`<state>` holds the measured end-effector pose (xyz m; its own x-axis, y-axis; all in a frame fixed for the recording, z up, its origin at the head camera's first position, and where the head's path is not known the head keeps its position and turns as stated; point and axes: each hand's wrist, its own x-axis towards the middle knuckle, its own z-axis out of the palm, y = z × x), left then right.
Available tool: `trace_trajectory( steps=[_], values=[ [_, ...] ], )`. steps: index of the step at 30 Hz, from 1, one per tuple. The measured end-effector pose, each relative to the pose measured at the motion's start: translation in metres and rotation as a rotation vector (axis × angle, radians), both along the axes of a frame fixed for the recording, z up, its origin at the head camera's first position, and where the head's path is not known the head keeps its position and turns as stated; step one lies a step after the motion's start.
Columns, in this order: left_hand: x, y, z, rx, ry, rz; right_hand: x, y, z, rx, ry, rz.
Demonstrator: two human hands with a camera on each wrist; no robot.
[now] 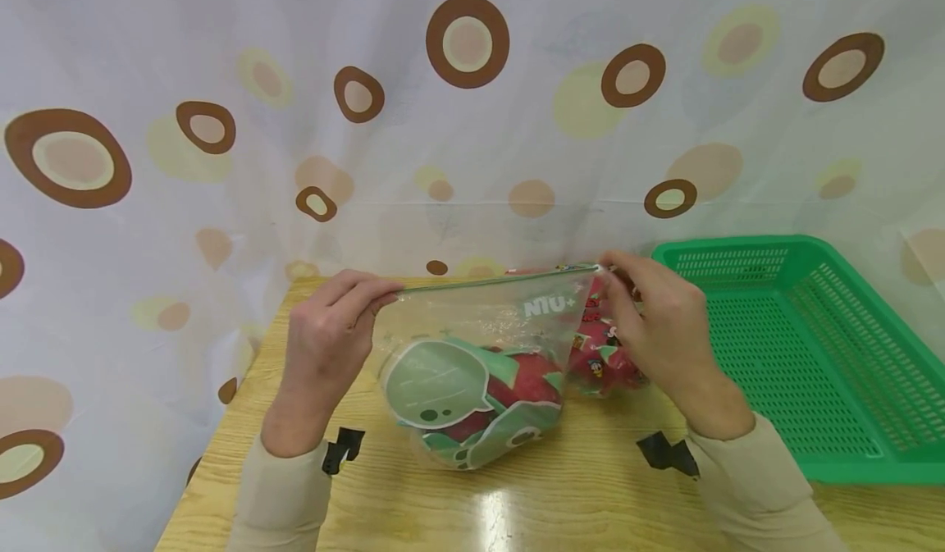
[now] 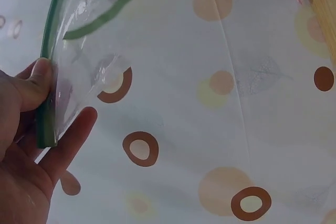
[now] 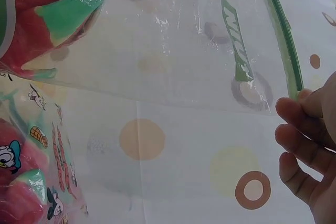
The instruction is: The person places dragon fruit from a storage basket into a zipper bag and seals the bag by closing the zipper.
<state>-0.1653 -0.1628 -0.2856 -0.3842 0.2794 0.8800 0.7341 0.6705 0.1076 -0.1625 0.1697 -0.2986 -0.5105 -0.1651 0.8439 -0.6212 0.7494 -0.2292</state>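
Note:
Both hands hold up a clear zip bag [image 1: 472,371] by the ends of its green zip strip [image 2: 48,51]. My left hand [image 1: 332,330] pinches the strip's left end between thumb and fingers. At the opposite corner, my right hand [image 1: 660,318] pinches the strip's other end near its fingertips. Red-and-green fruit-like pieces [image 1: 535,376] fill the lower part of the bag, partly hidden by its printed pattern. The strip is stretched nearly straight, and the bag hangs close over the table.
A second clear bag [image 1: 598,363], printed with cartoon figures and holding similar red pieces, stands behind and right of the first. Further right is a green perforated basket [image 1: 775,371]. Under everything lies a wooden table [image 1: 413,511], backed by a patterned white curtain [image 1: 458,158].

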Motion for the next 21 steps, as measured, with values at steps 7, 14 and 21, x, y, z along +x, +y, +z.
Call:
trace_trajectory(
  steps=[7,14,21],
  values=[
    [-0.001,-0.006,-0.007,0.005,-0.068,0.018,0.000,0.005,-0.004,-0.029,-0.034,-0.002],
    [-0.005,-0.006,-0.012,-0.006,-0.059,0.041,-0.001,0.007,-0.006,-0.018,-0.074,-0.006],
    [-0.008,-0.007,-0.015,0.010,-0.111,0.065,-0.005,0.006,-0.009,-0.054,-0.059,0.029]
  ],
)
